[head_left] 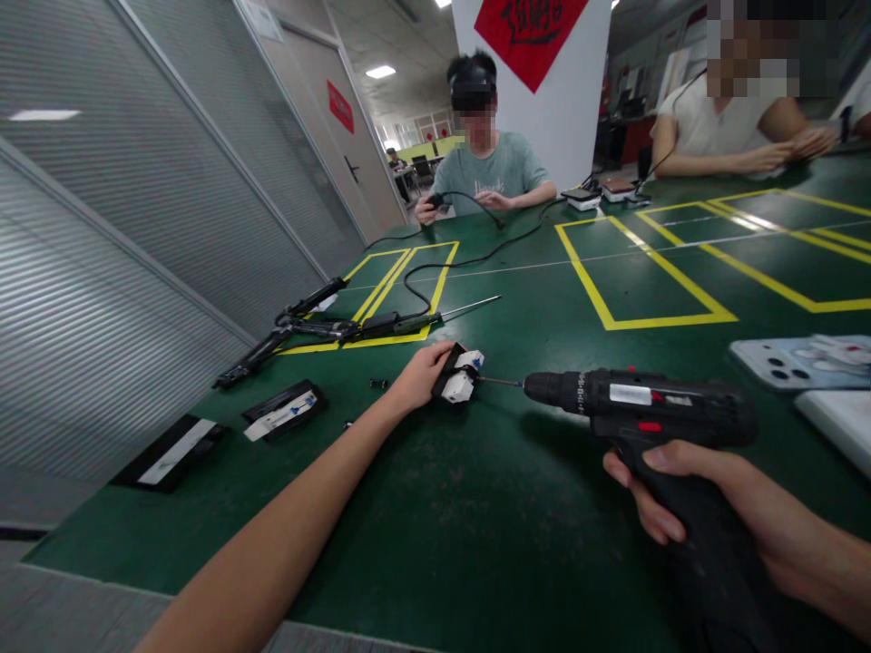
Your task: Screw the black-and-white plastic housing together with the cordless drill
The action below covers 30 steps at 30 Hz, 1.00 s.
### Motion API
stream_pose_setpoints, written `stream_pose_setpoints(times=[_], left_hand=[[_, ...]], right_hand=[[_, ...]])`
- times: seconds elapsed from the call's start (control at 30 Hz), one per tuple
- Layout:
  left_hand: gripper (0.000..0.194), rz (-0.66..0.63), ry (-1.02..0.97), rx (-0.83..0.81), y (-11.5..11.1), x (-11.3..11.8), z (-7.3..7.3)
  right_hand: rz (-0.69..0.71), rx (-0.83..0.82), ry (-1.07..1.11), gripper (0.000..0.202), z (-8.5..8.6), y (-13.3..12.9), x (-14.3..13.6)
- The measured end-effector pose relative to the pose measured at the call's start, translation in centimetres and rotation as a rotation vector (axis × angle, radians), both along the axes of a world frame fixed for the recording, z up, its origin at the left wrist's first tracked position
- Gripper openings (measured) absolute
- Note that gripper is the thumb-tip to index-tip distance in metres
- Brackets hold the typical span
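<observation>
My right hand is wrapped round the handle of a black cordless drill, its chuck pointing left. From the chuck a long thin bit runs to a small black-and-white part, and its tip meets or nearly meets that part. My left hand grips the part from its left side on the green table. Its fingers are partly hidden behind the part. Just left of my forearm lies a black tray-like piece with a white strip in it.
A black flat piece with a white strip lies near the left edge. Black jointed rods and a cable lie beyond my left hand. A phone is at the right. Two people sit across the table.
</observation>
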<state>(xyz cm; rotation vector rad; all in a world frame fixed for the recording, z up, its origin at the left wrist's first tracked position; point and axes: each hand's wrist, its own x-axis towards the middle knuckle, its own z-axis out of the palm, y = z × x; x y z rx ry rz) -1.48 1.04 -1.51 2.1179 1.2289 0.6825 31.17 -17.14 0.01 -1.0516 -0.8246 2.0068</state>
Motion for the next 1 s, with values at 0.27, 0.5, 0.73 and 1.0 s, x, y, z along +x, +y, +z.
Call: stream_pose_setpoints(times=[0.27, 0.5, 0.73, 1.0], left_hand=[[0.037, 0.002, 0.004, 0.009, 0.01, -0.09, -0.01], [0.037, -0.01, -0.004, 0.002, 0.09, -0.1, -0.18], [0.037, -0.007, 0.013, 0.017, 0.21, -0.19, -0.21], [0.037, -0.006, 0.006, 0.011, 0.06, -0.14, -0.09]], right_hand=[[0.014, -0.01, 0.021, 0.035, 0.0, 0.0, 0.02], [0.007, 0.005, 0.019, 0.034, -0.41, -0.02, 0.22], [0.012, 0.015, 0.008, 0.036, -0.56, 0.07, 0.29], [0.01, 0.013, 0.005, 0.035, -0.33, 0.17, 0.1]])
